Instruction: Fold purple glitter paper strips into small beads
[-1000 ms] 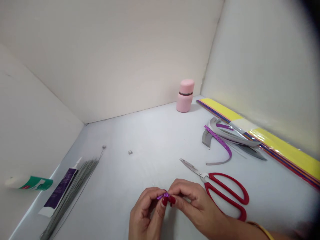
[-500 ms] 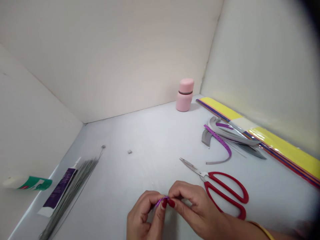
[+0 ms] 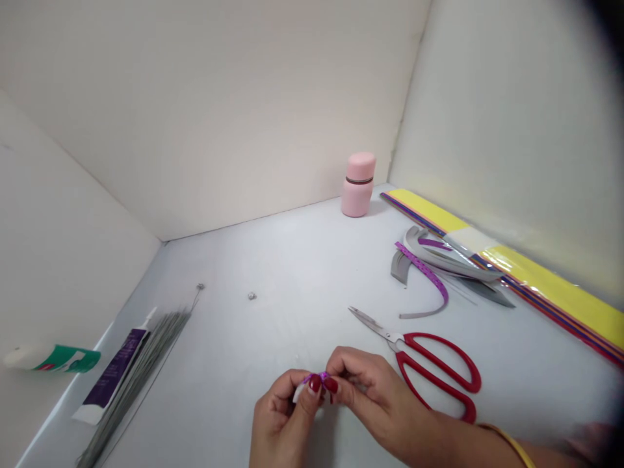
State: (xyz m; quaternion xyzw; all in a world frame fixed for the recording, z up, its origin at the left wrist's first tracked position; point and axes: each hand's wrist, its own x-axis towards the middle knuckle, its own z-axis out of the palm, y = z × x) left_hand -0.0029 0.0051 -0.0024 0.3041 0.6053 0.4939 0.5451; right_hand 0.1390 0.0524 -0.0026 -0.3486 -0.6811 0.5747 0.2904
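Note:
Near the bottom centre, my left hand [image 3: 287, 413] and my right hand [image 3: 373, 396] meet at the fingertips. Both pinch a small purple strip [image 3: 324, 376], mostly covered by the fingers, with a pale underside showing by the left fingers. Red-handled scissors [image 3: 436, 364] lie just right of my right hand, blades pointing up and left. Beyond them a curved purple strip [image 3: 429, 273] rests beside grey and purple strips [image 3: 458, 263]. Two small silvery pieces, one at the centre left [image 3: 251, 296] and one by the wire tips [image 3: 200, 286], lie on the table.
A pink flask [image 3: 357, 185] stands at the back. Packaged coloured sheets [image 3: 526, 266] run along the right wall. On the left lie a bundle of grey wires [image 3: 139, 377], a purple tube [image 3: 112, 377] and a green and white bottle [image 3: 68, 359].
The hands have risen slightly, and the purple strip between them has turned so that a pale side shows. The camera view has shifted a little.

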